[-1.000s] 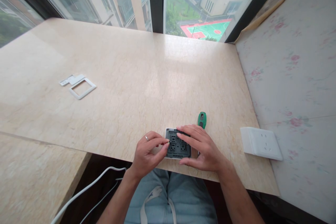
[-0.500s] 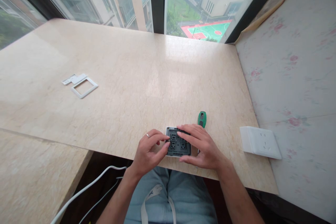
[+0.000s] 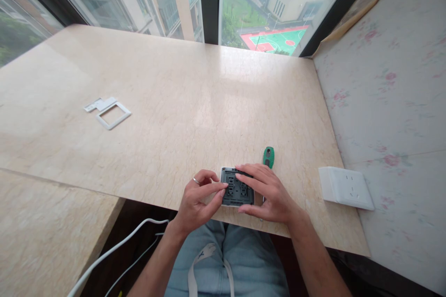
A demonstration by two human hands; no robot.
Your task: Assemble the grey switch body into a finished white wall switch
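A wall switch (image 3: 237, 195) without its cover, dark grey with two switch mechanisms on its face, lies in a white housing near the counter's front edge. My right hand (image 3: 270, 193) grips it from the right, with fingers over the top right and the thumb at the lower edge. At its left edge, the index finger and thumb of my left hand (image 3: 202, 197) come together close to a fixing hole. Whatever is between those fingertips is too small to make out. Just behind my right hand lies a screwdriver with a green handle (image 3: 268, 157), its shaft mostly hidden.
On the left of the stone counter (image 3: 174, 102) lie a white frame (image 3: 114, 116) and a white cover piece (image 3: 101, 104). A white socket box (image 3: 346, 188) stands by the papered wall at right. White cables (image 3: 121, 246) hang below the front edge.
My left index finger has shifted slightly right over the switch's left edge, and its other fingers have curled a little. My right hand keeps its grip.
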